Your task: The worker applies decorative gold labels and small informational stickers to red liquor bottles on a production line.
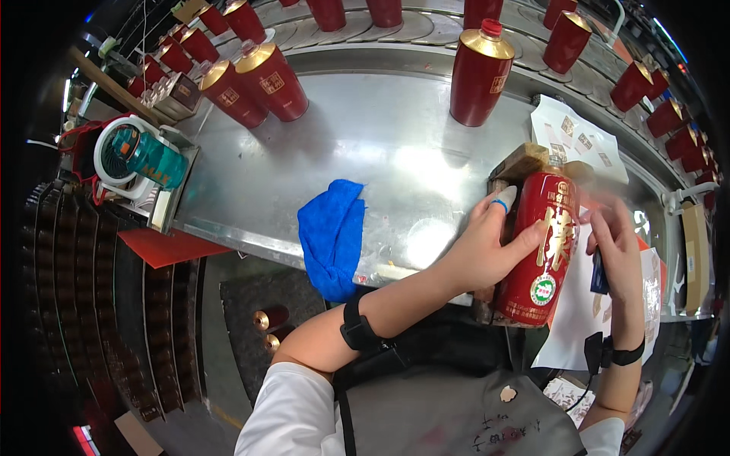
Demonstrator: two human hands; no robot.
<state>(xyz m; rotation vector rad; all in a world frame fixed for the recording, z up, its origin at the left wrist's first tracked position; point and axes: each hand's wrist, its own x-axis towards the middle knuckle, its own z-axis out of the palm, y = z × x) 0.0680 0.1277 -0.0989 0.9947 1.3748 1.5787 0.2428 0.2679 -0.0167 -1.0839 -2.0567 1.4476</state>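
Note:
My left hand is closed around a large red bottle with gold characters and a round green-and-white emblem. The thumb lies across its front, and a pale cover with a blue band sits on one finger. The bottle leans against a wooden block, with its clear neck pointing away from me. Just right of the bottle, my right hand has thumb and fingers pinched together. From its grip hangs a slim dark blue tool whose exact kind I cannot make out. Under that hand lies a white sheet of labels.
A crumpled blue cloth lies over the metal table's front edge. A capped red bottle stands at the back, and two uncapped red bottles at back left. Behind runs a conveyor carrying several more. A fan stands left.

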